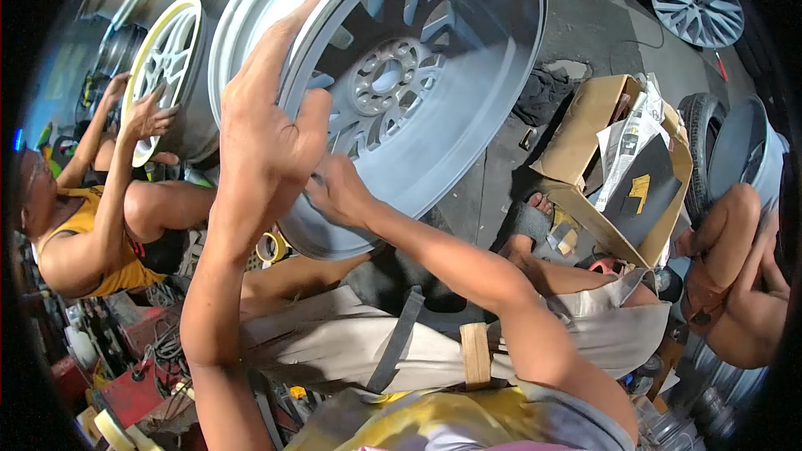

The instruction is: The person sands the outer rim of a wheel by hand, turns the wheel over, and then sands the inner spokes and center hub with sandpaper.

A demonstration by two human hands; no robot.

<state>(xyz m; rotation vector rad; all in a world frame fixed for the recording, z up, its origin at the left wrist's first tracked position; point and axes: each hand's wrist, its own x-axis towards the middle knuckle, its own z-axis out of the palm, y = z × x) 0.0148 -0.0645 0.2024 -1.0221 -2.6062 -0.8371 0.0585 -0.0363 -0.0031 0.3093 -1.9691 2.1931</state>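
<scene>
A large grey alloy wheel rim (pixel 468 159) stands tilted in front of me, its open back facing me and the spoked centre showing deep inside. My left hand (pixel 271 121) grips its left lip, with a finger stretched along the outer barrel and the thumb on the near side. Just below, my right hand (pixel 338 192) is closed against the lower left of the rim's lip. Its fingertips are curled out of sight, so whatever they hold, if anything, is hidden.
An open cardboard box (pixel 576 125) with newspaper and dark sheets stands right. A person (pixel 75 234) at left handles a yellow-edged wheel (pixel 167 75); another person (pixel 735 284) sits at right by a grey rim (pixel 743 150). A tape roll (pixel 271 248) lies below my rim.
</scene>
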